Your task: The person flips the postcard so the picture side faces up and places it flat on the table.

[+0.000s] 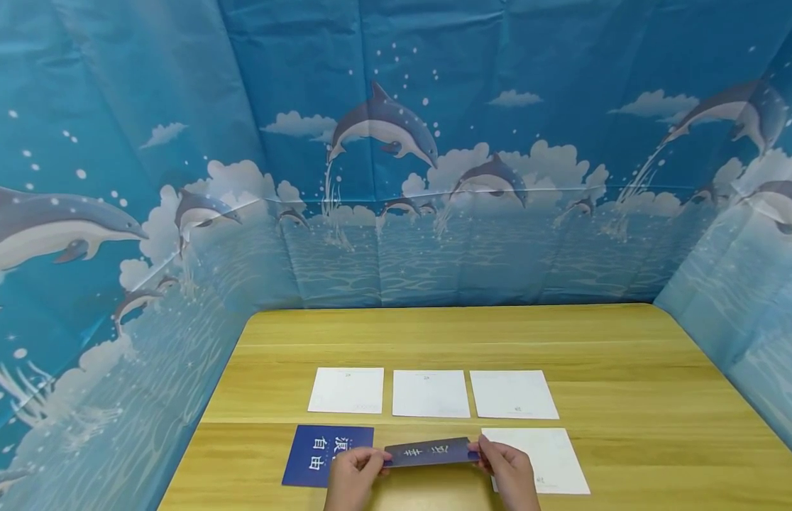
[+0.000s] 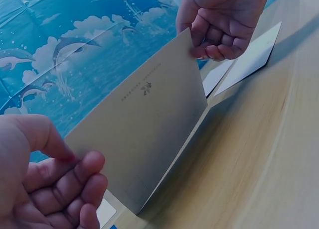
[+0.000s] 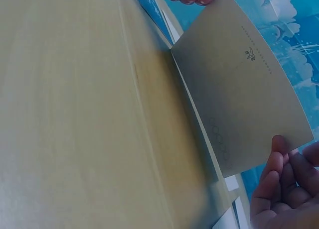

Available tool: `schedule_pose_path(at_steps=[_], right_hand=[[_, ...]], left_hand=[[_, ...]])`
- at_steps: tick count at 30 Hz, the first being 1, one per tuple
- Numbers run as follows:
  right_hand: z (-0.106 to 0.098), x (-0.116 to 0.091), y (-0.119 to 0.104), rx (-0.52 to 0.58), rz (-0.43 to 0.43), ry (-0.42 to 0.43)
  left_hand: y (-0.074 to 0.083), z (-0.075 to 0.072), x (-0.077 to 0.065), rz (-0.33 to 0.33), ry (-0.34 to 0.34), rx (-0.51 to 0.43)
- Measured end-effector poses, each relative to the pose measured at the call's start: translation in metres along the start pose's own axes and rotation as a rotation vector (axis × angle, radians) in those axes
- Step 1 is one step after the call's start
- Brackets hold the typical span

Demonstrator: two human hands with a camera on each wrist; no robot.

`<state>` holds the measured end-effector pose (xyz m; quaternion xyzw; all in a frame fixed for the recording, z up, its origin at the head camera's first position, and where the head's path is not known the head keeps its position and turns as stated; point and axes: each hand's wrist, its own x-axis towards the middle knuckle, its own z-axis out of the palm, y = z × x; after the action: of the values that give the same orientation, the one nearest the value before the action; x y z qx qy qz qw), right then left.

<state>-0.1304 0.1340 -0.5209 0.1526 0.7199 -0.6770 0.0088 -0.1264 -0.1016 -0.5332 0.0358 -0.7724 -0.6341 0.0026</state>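
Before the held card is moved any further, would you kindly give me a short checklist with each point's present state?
1. Left hand pinches one end of the held card: ok.
2. Right hand pinches the opposite end: ok.
3. Held card flat on the table: not ok, it is tilted, its pale back facing both wrist cameras.
4. Held card's lower edge touching the table: cannot tell.
5. Left hand clear of the blue card: cannot tell, it overlaps that card in the head view.
6. Far row's left white card, middle white card and right white card lying apart: ok.
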Motion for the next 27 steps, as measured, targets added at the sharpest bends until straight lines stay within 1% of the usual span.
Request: schedule_pose_path(at_steps=[3,7,10,14,16,18,21,25,27], right_hand=[[-0.001,0.0,0.002,-0.066,0.007,0.018],[-0.002,0.001,0.005,-0.227,-0.006,0.027],[-0.002,0.001,0.008,-0.342,-0.038,0.021],[-0.001,0.001,0.01,-0.437,-0.063,0.016],[0.0,0.001,0.01,-0.469,-0.071,0.004],[0.001,0.0,0.01,-0.492,-0.078,-0.007],[0.001,0.0,0.011,-0.514,-0.081,-0.015],[0.002,-0.002,0.011,-0.545,-0.107,-0.026],[0.003,-0.002,0.011,-0.558,-0.123,-0.031]], left_hand=[[-0.001,0.0,0.0,-0.006,-0.006,0.026],[-0.003,0.001,0.0,-0.007,-0.014,0.074],[-0.006,0.002,0.001,0.008,-0.004,0.147],[-0.009,0.002,0.001,0.04,0.012,0.259],[-0.009,0.002,0.0,0.062,0.014,0.301],[-0.009,0.002,-0.001,0.081,0.013,0.322],[-0.008,0.002,-0.002,0.101,0.004,0.346],[-0.008,0.004,-0.004,0.106,0.001,0.374],[-0.008,0.004,-0.004,0.124,0.002,0.381]])
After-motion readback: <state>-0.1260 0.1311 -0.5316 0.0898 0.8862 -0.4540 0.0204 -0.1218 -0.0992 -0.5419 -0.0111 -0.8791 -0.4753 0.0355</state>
